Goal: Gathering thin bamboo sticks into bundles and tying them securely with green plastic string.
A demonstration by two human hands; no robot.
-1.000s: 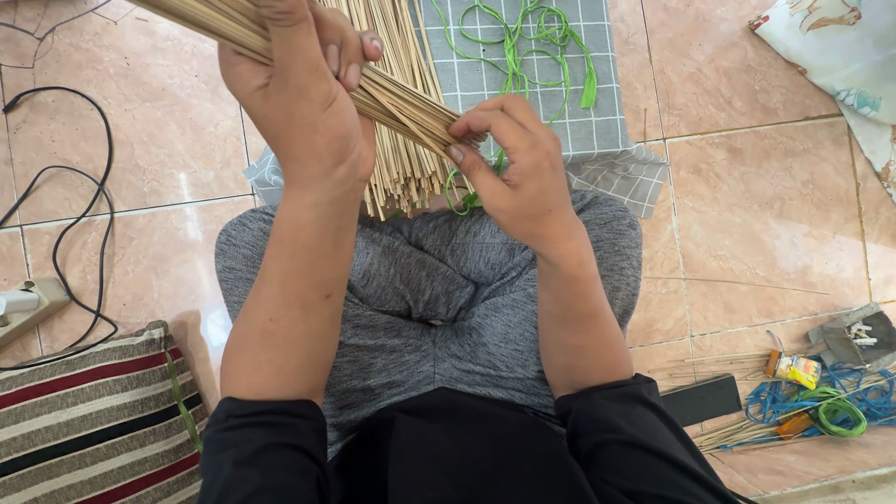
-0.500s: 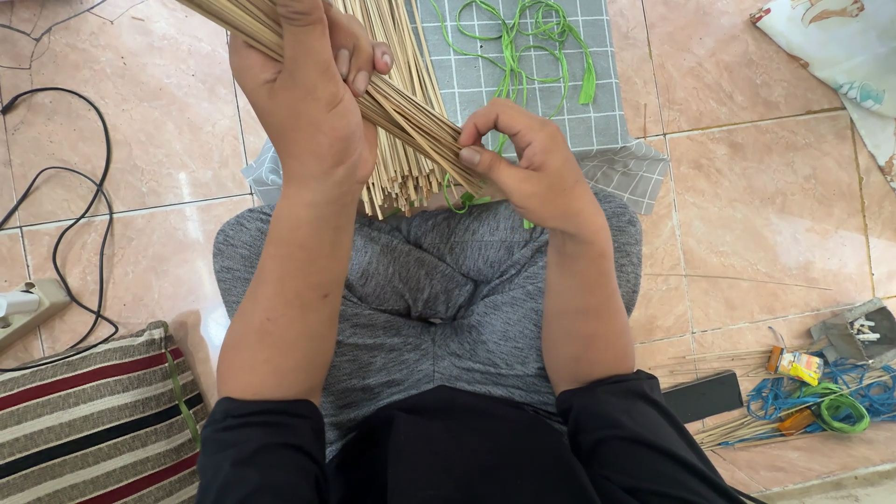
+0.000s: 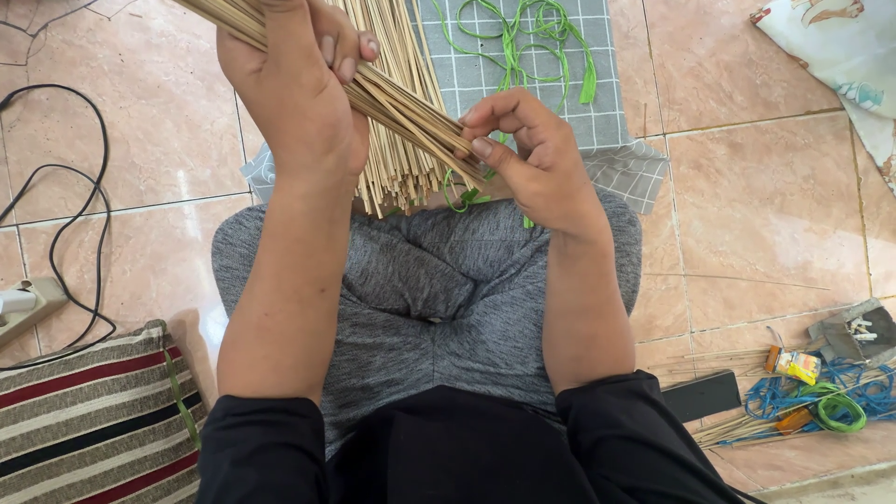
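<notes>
Pale sticks (image 3: 401, 103) formed a bundle held over the lap, the left hand (image 3: 294, 93) clamped around it. The right hand (image 3: 523, 154), lower a moment earlier, had shifted up, its fingertips (image 3: 481, 147) pinching the cut ends, seemingly evening them. Green cord (image 3: 513, 42) lay on a grey cloth (image 3: 569, 121) over pink tiles (image 3: 765, 205).

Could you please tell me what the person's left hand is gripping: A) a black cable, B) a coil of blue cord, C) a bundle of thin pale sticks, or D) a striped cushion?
C: the left hand is closed around a bundle of thin pale sticks, while the right hand pinches the bundle's lower end.
</notes>
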